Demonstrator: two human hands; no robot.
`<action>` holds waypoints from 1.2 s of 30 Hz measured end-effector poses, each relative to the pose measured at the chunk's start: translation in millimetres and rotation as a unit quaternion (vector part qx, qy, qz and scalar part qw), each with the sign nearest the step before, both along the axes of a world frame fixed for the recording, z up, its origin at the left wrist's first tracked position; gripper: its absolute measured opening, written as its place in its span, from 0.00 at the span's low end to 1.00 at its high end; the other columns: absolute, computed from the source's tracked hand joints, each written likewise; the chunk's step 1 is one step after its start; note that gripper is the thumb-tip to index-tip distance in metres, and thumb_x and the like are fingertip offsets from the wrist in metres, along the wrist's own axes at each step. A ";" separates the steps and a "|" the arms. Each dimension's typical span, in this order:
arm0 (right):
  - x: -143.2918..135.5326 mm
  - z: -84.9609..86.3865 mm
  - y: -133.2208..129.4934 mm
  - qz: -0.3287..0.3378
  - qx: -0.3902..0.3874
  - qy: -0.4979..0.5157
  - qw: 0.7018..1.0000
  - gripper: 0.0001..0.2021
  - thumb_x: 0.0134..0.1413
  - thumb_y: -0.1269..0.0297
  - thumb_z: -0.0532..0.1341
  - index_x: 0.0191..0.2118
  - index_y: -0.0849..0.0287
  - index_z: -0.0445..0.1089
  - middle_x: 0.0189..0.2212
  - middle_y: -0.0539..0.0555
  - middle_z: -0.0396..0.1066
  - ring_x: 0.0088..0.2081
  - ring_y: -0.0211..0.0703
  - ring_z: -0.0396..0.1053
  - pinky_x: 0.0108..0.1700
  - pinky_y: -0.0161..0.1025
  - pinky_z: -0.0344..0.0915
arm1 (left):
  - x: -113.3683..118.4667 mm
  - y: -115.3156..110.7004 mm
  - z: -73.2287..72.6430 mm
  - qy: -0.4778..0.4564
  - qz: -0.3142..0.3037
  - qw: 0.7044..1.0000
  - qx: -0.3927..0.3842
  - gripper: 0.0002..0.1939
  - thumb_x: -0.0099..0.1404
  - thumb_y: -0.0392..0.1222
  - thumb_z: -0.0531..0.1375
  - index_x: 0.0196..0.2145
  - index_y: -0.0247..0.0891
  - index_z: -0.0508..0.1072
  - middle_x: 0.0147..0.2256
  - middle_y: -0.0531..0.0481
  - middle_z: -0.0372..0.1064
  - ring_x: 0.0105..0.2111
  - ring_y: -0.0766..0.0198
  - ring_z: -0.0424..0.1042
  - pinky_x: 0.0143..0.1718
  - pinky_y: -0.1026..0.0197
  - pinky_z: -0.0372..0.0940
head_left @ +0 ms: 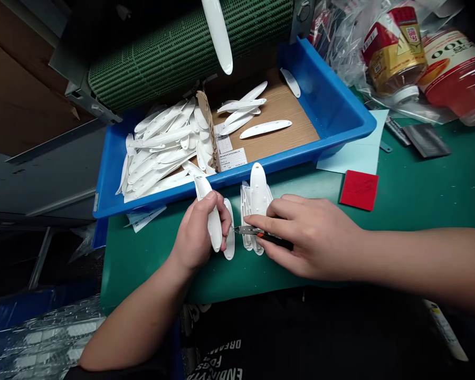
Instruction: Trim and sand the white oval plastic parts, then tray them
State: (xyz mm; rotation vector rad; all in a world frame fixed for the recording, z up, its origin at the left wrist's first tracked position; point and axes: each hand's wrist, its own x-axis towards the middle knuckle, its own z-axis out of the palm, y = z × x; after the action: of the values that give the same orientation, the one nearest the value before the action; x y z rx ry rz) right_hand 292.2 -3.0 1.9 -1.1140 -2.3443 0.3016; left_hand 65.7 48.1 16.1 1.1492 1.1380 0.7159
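Note:
My left hand [196,232] is closed around a long white plastic piece [210,221], held upright between thumb and fingers. A second white piece [229,237] stands just right of it, touching or very near my fingertips. In my right hand [309,232] are small pliers [277,240] with dark handles; their metal tip points left and reaches the edge of that second piece. Behind the pliers lies a stack of white pieces [258,192] on the green table, partly hidden by my right fingers.
Beyond my hands is a blue tray [336,140] with many white pieces and a cardboard divider. A green conveyor belt [154,53] runs above it, one white piece [219,39] over its edge. Rightward lie a red square [359,190], a dark pad [426,140] and bottles [399,53].

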 end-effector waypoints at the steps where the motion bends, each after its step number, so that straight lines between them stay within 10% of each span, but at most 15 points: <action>1: -2.4 1.1 -0.2 0.003 0.008 -0.012 1.000 0.17 0.71 0.59 0.60 0.59 0.57 0.76 0.37 0.55 0.71 0.37 0.45 0.66 0.33 0.42 0.54 | 1.8 -1.0 -0.5 -0.022 -0.006 1.000 -0.015 0.16 0.75 0.57 0.51 0.35 0.43 0.63 0.22 0.57 0.66 0.13 0.67 0.62 0.15 0.64 0.57; 36: -13.7 -6.4 -2.2 0.025 0.060 -0.080 0.995 0.21 0.75 0.60 0.56 0.66 0.66 0.69 0.35 0.55 0.70 0.36 0.45 0.67 0.31 0.43 0.57 | 6.9 -13.4 -4.3 -0.003 -0.035 0.998 -0.044 0.20 0.74 0.60 0.53 0.33 0.42 0.65 0.27 0.56 0.68 0.13 0.69 0.62 0.15 0.61 0.56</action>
State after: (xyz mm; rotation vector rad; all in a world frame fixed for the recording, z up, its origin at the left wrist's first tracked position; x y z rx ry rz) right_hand 278.5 -5.1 -4.5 -1.0563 -2.4980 0.0890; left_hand 72.5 34.7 11.8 1.1055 1.1093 0.6092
